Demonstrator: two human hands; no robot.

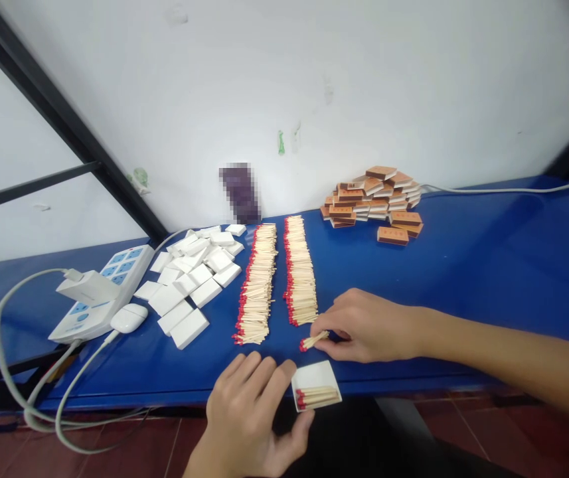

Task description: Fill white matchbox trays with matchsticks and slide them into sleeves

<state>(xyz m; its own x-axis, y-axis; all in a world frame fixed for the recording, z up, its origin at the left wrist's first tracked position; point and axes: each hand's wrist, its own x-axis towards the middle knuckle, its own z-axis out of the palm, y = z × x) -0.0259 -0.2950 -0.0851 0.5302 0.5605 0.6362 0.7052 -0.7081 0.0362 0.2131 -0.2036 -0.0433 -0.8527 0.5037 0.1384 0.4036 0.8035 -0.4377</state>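
Note:
At the table's front edge, my left hand (250, 415) grips the left end of a small white matchbox tray (313, 374) between thumb and index finger. Red-headed matches (320, 397) lie along the tray's near side, while its far side shows bare. Just above the tray, my right hand (366, 326) pinches a small bunch of matches (314, 340), their red heads pointing left. Beyond my hands, two long rows of matches run away from me, a left row (258, 285) and a right row (300, 272), heads to the left.
Several white trays (189, 275) lie heaped on the left of the blue table (468, 265). Orange-brown matchboxes (371, 199) are piled by the wall at the back right. A power strip (99, 299) with a charger and cables occupies the far left. A blurred dark object (242, 194) leans on the wall.

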